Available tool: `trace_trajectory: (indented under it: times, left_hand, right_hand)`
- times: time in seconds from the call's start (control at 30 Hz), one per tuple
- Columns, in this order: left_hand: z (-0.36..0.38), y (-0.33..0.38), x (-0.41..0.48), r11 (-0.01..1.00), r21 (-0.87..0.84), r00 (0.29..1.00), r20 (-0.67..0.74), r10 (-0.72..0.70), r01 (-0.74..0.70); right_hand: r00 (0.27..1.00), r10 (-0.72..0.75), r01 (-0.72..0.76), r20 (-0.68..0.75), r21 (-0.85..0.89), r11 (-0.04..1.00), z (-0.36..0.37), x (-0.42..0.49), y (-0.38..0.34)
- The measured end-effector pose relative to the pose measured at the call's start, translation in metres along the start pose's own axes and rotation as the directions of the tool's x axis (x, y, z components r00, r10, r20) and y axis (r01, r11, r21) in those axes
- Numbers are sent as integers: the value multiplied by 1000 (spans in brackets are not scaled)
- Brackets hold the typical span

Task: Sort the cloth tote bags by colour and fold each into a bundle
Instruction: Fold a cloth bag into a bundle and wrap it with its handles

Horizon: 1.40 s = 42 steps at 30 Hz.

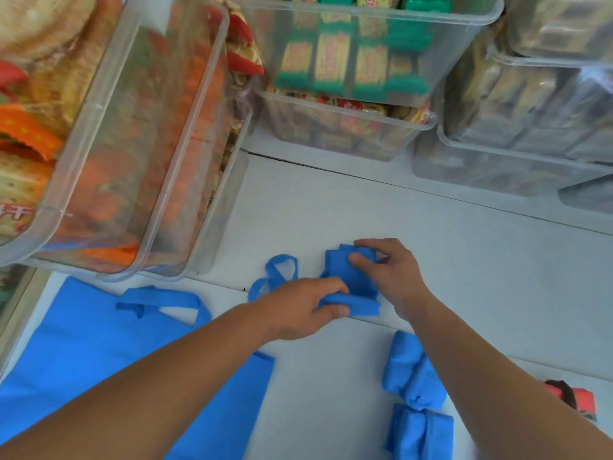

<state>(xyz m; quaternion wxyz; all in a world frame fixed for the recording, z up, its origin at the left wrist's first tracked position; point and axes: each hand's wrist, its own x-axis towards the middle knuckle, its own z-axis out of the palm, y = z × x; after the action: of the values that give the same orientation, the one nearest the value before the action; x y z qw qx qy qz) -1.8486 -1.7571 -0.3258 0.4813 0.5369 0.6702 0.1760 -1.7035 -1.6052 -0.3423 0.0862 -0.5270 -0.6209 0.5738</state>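
Left of the half-folded blue tote (356, 280) on the bench (331, 200), clear bins (212, 194) are holding snack packets (109, 180). We are clamping our left grip (298, 310) on its near fold, our right grip (391, 273) on its far end.

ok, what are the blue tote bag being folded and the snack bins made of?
The blue tote bag: looks like thin matte non-woven fabric, creasing softly; weave unresolved. The snack bins: clear glossy rigid plastic, packets visible through the walls.
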Motion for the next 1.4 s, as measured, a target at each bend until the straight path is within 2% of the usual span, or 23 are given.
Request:
trace_trajectory:
  times: [0.1,0.2,0.27,0.33,0.37,0.43,0.5,0.53,0.57,0.63,0.7,0.77,0.8,0.83,0.93,1.03,1.13,1.27,1.33,1.4]
  left_hand:
    - [-5,5,11,991,-71,984,-123,-126,118]
    - [-4,9,33,984,-7,948,-269,-171,176]
    - [-2,10,48,969,114,926,-336,-169,219]
    - [-5,11,57,929,241,886,-436,-155,281]
    - [-6,10,57,914,288,863,-493,-114,285]
    - [-3,2,52,893,417,833,-544,96,169]
    - [10,-12,41,833,553,814,-491,311,15]
    - [19,-19,35,810,585,820,-447,359,-36]
    - [28,-26,30,807,588,829,-422,367,-57]
    - [39,-33,27,826,563,829,-447,335,-30]
    - [40,-31,29,841,542,825,-475,306,1]
    - [36,-26,34,878,478,830,-489,266,0]
    - [34,-25,35,901,434,834,-491,251,-16]
    - [33,-25,35,922,385,839,-486,245,-46]
    - [25,-32,27,977,154,876,-439,199,-145]
    - [14,-41,14,998,19,877,-477,54,-52]
    - [3,-41,12,997,82,900,-435,24,13]
    - [-10,-41,12,995,93,940,-340,13,20]
    - [-17,-42,7,942,336,944,-304,130,-21]
    - [-18,-48,5,815,576,926,-276,259,-56]
  right_hand:
    - [970,171,-187,173,79,979,-11,-3,-11]
    - [940,170,-192,294,47,980,-14,-6,-8]
    - [969,70,-72,237,-1,997,-10,-12,-1]
    - [996,-12,12,87,2,1000,-3,-14,6]
    - [999,-22,21,30,28,999,-1,-14,7]
    - [999,-24,26,-22,93,995,3,-11,9]
    - [999,-17,22,-42,125,992,6,-8,12]
    - [998,-42,47,-53,98,994,7,-8,13]
    - [994,-89,91,-71,26,996,8,-9,13]
    - [957,-261,224,-124,-253,941,13,-12,14]
    - [865,-493,370,-90,-550,749,22,-15,15]
    - [797,-597,491,86,-669,559,32,-16,17]
    - [802,-574,518,167,-674,527,36,-18,19]
    - [824,-525,515,212,-664,542,38,-18,22]
    - [893,-389,437,229,-653,619,37,-13,31]
    - [918,-327,387,226,-695,606,39,-5,32]
    - [928,-276,369,251,-726,581,40,-4,31]
    - [931,-248,364,269,-736,571,37,-5,28]
    - [931,-247,363,267,-739,568,38,-6,28]
    - [933,-247,359,262,-736,574,39,-6,28]
